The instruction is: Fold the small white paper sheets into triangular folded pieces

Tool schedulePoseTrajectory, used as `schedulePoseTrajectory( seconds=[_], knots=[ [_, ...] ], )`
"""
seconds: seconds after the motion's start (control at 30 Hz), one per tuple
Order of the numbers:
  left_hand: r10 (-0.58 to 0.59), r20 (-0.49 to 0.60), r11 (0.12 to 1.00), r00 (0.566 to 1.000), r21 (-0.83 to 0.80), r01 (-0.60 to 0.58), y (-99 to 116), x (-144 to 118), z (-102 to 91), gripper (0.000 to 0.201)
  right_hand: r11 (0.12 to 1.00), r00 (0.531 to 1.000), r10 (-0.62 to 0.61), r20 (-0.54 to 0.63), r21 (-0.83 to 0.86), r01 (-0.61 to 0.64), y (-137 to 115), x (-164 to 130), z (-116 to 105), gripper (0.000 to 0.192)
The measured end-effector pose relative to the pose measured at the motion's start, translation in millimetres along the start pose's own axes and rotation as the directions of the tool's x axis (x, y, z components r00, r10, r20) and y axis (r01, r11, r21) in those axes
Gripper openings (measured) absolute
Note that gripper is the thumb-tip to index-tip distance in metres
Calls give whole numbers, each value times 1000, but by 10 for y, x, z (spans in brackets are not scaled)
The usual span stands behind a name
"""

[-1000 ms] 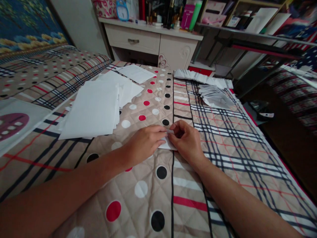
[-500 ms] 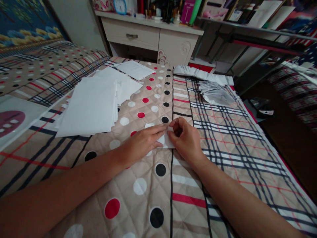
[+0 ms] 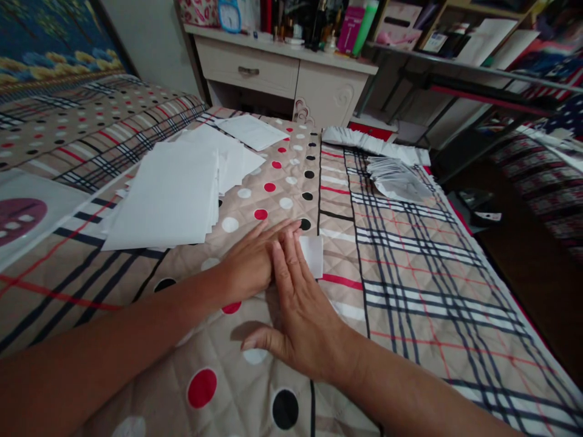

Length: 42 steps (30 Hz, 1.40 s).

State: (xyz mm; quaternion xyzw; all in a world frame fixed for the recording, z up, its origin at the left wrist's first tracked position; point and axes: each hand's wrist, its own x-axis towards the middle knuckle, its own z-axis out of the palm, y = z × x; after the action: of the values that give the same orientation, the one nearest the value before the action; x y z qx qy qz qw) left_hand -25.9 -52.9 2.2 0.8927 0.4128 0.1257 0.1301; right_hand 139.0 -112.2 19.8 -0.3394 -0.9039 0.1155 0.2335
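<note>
From the head camera, both my hands lie flat on the quilt. My left hand (image 3: 248, 261) rests palm down with fingers stretched toward one o'clock, and my right hand (image 3: 298, 309) lies partly over it, fingers straight, thumb splayed out toward eight o'clock. Neither grip is closed on anything; both are open and pressing down. The small folded paper (image 3: 313, 255) sits under my fingertips, its white edge poking out at three o'clock of them, flat on the quilt.

I judge the step in hand to be flattening a fold, smoothing the crease with open palms. The next move would call for lifting the hands off and pinching the piece by its free edge, taking care not to spring the fold open.

At ten o'clock of my hands lies a stack of white sheets (image 3: 168, 194), with more loose sheets (image 3: 250, 130) beyond it toward twelve. At one to two o'clock, well apart, sits a fanned pile of folded pieces (image 3: 396, 179), and a long row of them (image 3: 373, 142) runs along the far edge.

The surface is a bed (image 3: 410, 291) covered in a quilted spread of tan with dots and plaid bands. Beyond it at twelve o'clock stands a pale cabinet (image 3: 291, 76) crowded with bottles and a blue clock (image 3: 229, 15); shelves (image 3: 464, 54) run to the right.
</note>
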Motion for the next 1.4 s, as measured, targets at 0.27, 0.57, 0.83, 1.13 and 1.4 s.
schedulePoseTrajectory(
  seconds=[0.27, 0.57, 0.83, 1.13, 1.4],
  knots=[
    [28, 65, 991, 997, 129, -36, -180, -44, -110, 63, 995, 999, 25, 21, -101, -23, 157, -141, -15, 120],
    [99, 284, 988, 954, -146, -59, -473, -59, -484, 87, 953, 998, 0, 67, -302, 20, 334, -116, -171, 55],
    [106, 67, 902, 992, -426, -68, -547, 50, -446, 57, 991, 987, 127, -104, -29, -130, 514, -2, -258, 34],
    [-384, 25, 281, 923, -949, 143, -154, 120, -467, 37, 488, 758, 650, -58, 796, -358, 634, 171, -312, 31],
    [-302, -17, 654, 953, -732, 194, 112, 178, -446, 13, 613, 877, 480, 5, 713, -339, 616, 134, -291, 16]
  ],
)
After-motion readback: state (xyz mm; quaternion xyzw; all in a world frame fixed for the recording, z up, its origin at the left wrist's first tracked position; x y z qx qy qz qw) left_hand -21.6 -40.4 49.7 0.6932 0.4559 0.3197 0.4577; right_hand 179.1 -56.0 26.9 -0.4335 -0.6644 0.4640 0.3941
